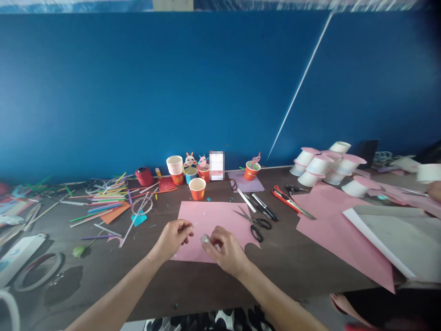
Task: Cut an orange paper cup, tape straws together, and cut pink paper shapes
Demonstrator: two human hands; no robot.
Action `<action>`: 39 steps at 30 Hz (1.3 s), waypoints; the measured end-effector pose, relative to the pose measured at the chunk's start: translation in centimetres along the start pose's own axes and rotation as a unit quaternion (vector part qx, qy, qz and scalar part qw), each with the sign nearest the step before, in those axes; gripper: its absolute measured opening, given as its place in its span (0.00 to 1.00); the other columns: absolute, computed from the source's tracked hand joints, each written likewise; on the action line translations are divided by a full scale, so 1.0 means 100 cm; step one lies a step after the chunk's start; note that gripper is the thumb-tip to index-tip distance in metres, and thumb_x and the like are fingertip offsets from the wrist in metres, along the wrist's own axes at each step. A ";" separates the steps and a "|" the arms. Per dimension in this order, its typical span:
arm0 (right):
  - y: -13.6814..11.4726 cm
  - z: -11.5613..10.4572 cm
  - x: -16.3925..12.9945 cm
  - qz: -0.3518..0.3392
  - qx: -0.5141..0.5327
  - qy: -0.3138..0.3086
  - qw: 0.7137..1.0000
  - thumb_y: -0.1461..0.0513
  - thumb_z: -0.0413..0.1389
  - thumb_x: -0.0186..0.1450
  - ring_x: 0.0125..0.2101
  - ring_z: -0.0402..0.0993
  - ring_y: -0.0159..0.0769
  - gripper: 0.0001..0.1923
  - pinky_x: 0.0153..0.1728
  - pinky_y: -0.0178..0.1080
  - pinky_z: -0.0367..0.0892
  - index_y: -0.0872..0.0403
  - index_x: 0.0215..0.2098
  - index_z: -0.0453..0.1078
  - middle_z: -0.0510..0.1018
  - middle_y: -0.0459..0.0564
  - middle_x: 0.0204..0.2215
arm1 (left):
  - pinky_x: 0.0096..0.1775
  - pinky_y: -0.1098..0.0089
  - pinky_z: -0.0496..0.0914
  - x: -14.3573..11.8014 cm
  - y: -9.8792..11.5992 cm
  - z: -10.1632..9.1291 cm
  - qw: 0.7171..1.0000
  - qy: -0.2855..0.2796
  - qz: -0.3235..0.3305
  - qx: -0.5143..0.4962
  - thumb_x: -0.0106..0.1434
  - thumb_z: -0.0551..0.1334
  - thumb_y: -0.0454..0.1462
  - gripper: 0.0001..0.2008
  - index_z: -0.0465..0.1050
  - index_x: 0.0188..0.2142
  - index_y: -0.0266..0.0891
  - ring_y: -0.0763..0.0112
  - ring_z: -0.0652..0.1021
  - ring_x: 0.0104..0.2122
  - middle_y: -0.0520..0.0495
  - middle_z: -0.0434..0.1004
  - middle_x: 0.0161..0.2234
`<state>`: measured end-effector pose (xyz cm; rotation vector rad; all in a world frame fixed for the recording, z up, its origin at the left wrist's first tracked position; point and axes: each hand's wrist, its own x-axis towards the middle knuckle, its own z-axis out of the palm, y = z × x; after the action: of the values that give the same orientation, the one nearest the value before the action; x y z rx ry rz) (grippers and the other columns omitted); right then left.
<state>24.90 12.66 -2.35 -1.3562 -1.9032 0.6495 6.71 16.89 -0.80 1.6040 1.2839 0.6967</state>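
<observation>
Far left of the desk (pixel 103 271): loose straws (pixel 103 202). My left hand (pixel 174 236) hovers over the near-left part of the pink paper (pixel 213 216), fingers pinched; can't tell what's in it. My right hand (pixel 223 248), just beside it, pinches a small clear piece (pixel 206 238). Scissors (pixel 255 223) lie at the sheet's right edge. White cups (pixel 320 165) stacked far right.

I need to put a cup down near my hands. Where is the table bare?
Bare brown table lies between the scissors and the large pink sheet, and along the near edge below the pink paper. The left is crowded with straws and tape rolls.
</observation>
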 end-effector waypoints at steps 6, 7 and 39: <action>0.007 0.006 0.003 0.048 -0.024 0.003 0.999 0.56 0.48 0.59 0.20 0.58 0.25 0.19 0.23 0.30 0.53 0.56 0.15 0.56 0.63 0.43 0.19 | 0.22 0.76 0.62 -0.003 0.004 0.006 0.996 -0.050 -0.041 -0.065 0.55 0.56 0.42 0.12 0.68 0.29 0.33 0.78 0.68 0.18 0.48 0.72 0.24; 0.008 0.006 0.004 0.053 -0.025 -0.002 0.998 0.56 0.49 0.59 0.20 0.58 0.25 0.18 0.23 0.30 0.53 0.56 0.15 0.57 0.63 0.43 0.19 | 0.22 0.75 0.62 -0.003 0.004 0.007 0.994 -0.058 -0.052 -0.082 0.54 0.56 0.42 0.12 0.68 0.29 0.33 0.78 0.68 0.18 0.48 0.72 0.24; 0.008 0.000 0.029 0.091 0.223 -0.083 0.967 0.58 0.56 0.52 0.23 0.63 0.28 0.11 0.23 0.29 0.58 0.60 0.26 0.69 0.71 0.45 0.21 | 0.26 0.73 0.63 -0.011 0.001 0.012 0.966 -0.152 -0.117 -0.173 0.47 0.63 0.41 0.12 0.71 0.28 0.32 0.68 0.76 0.26 0.44 0.76 0.25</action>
<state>24.75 15.67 -2.18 -1.2160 -1.6321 1.2346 7.45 15.51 -1.05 1.1961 1.0382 0.4736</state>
